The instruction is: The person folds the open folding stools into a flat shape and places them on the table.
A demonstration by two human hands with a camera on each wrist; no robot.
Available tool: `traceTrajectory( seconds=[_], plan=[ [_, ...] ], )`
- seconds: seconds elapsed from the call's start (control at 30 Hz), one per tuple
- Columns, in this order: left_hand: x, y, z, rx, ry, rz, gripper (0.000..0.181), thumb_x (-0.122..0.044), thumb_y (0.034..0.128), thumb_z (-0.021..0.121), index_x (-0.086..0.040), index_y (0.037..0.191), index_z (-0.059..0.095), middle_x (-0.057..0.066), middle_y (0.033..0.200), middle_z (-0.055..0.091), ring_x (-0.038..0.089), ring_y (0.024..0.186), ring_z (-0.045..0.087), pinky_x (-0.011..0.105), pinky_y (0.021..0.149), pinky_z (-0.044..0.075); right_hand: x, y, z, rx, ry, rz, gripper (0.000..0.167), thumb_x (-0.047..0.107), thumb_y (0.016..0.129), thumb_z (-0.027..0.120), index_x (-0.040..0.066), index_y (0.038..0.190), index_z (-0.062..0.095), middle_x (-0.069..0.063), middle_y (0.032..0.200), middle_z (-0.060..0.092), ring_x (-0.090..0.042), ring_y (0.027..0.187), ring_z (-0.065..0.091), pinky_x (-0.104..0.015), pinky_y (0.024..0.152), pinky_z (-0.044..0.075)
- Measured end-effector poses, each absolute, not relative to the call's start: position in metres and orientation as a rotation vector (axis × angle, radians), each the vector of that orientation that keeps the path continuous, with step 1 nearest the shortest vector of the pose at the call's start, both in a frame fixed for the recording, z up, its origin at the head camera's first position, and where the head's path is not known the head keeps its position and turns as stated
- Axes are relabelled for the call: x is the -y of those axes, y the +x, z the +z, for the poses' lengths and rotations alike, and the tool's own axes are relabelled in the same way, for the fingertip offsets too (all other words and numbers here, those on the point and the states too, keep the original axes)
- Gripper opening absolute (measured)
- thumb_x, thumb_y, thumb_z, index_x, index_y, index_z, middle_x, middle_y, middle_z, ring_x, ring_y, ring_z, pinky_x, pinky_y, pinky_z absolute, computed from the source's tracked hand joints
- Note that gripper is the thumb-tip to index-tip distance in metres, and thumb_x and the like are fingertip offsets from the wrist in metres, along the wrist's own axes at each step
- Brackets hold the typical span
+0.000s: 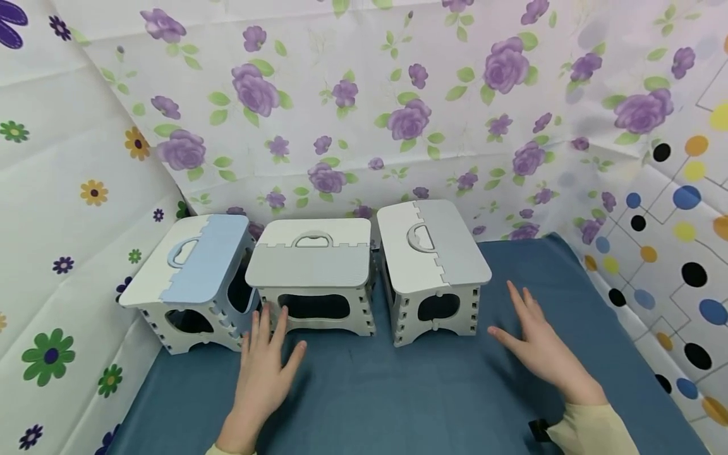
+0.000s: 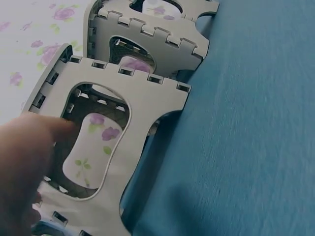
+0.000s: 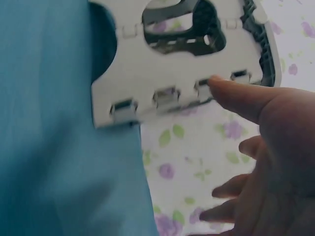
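Three folding step stools stand side by side. The left stool (image 1: pixel 207 268) has a pale blue and white top. Grey and white tops cover the middle stool (image 1: pixel 309 268) and the right stool (image 1: pixel 457 249). My left hand (image 1: pixel 263 379), fingers extended, is in front of the left and middle stools, its fingertips overlapping their facing edges; whether they touch is unclear. In the left wrist view, a finger crosses the oval opening of a stool's panel (image 2: pixel 142 108). My right hand (image 1: pixel 540 351) is spread to the right of the right stool, holding nothing.
A blue cloth (image 1: pixel 387 404) covers the table. Behind the stools hangs a purple-flowered curtain (image 1: pixel 364 126). Flower-printed cloth (image 1: pixel 62 208) borders the left side, and dotted cloth (image 1: pixel 671 265) the right. A small black object (image 1: pixel 539 431) is at the right sleeve.
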State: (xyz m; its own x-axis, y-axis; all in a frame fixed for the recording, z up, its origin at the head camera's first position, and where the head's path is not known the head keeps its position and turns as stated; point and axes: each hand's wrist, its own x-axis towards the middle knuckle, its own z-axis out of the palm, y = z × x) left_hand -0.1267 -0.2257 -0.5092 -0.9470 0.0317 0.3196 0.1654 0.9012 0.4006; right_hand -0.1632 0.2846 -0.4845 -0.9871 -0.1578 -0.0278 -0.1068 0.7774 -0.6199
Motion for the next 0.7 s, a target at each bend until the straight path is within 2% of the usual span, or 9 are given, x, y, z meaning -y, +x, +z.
traceTrajectory(
  seconds=[0.13, 0.23, 0.4, 0.53, 0.63, 0.7],
  plan=[
    [0.22, -0.128, -0.503, 2.456, -0.141, -0.718, 0.053, -0.022, 0.1049, 0.071, -0.003, 0.153, 0.059, 0.02, 0.165, 0.044, 0.047, 0.145, 0.048, 0.07, 0.106, 0.043, -0.265, -0.169, -0.476, -2.933, -0.261, -1.081, 0.103, 0.061, 0.104, 0.064, 0.028, 0.173, -0.006, -0.03, 0.173, 0.019, -0.059, 0.147, 0.035, -0.075, 0.103, 0.042],
    [0.214, -0.131, -0.496, 2.267, -0.174, -0.733, 0.035, -0.013, 0.1021, 0.072, -0.004, 0.136, 0.073, 0.016, 0.152, 0.06, 0.043, 0.129, 0.063, 0.064, 0.09, 0.054, -0.251, -0.173, -0.471, -2.977, -0.25, -1.144, 0.102, 0.054, 0.104, 0.067, 0.024, 0.174, -0.001, -0.03, 0.168, 0.032, -0.055, 0.143, 0.045, -0.07, 0.1, 0.048],
    [0.203, -0.144, -0.48, 2.028, -0.291, -0.768, 0.02, -0.007, 0.1008, 0.068, -0.003, 0.116, 0.081, 0.012, 0.135, 0.073, 0.037, 0.112, 0.073, 0.051, 0.074, 0.057, -0.233, -0.183, -0.467, -3.014, -0.18, -1.254, 0.105, 0.052, 0.104, 0.069, 0.022, 0.173, -0.004, -0.029, 0.169, 0.031, -0.054, 0.141, 0.048, -0.067, 0.094, 0.053],
    [0.196, -0.153, -0.468, 1.945, -0.328, -0.782, 0.02, -0.008, 0.1025, 0.063, -0.005, 0.108, 0.083, 0.009, 0.112, 0.08, 0.027, 0.086, 0.076, 0.04, 0.062, 0.053, -0.22, -0.188, -0.47, -3.018, -0.131, -1.304, 0.105, 0.047, 0.105, 0.07, 0.024, 0.173, -0.006, -0.031, 0.166, 0.035, -0.056, 0.139, 0.049, -0.067, 0.09, 0.054],
    [0.192, -0.156, -0.462, 1.937, -0.322, -0.786, 0.021, -0.008, 0.1022, 0.063, -0.006, 0.103, 0.083, 0.009, 0.096, 0.08, 0.023, 0.072, 0.071, 0.039, 0.059, 0.051, -0.213, -0.188, -0.473, -3.026, -0.083, -1.323, 0.099, 0.044, 0.105, 0.071, 0.022, 0.174, 0.003, -0.032, 0.159, 0.045, -0.056, 0.137, 0.052, -0.066, 0.088, 0.056],
    [0.191, -0.158, -0.46, 1.937, -0.314, -0.791, 0.021, -0.007, 0.1017, 0.062, -0.005, 0.1, 0.083, 0.009, 0.09, 0.079, 0.023, 0.068, 0.069, 0.039, 0.057, 0.051, -0.21, -0.188, -0.475, -3.038, -0.043, -1.308, 0.094, 0.044, 0.104, 0.071, 0.019, 0.174, 0.012, -0.034, 0.154, 0.05, -0.055, 0.133, 0.056, -0.065, 0.086, 0.056]
  ],
)
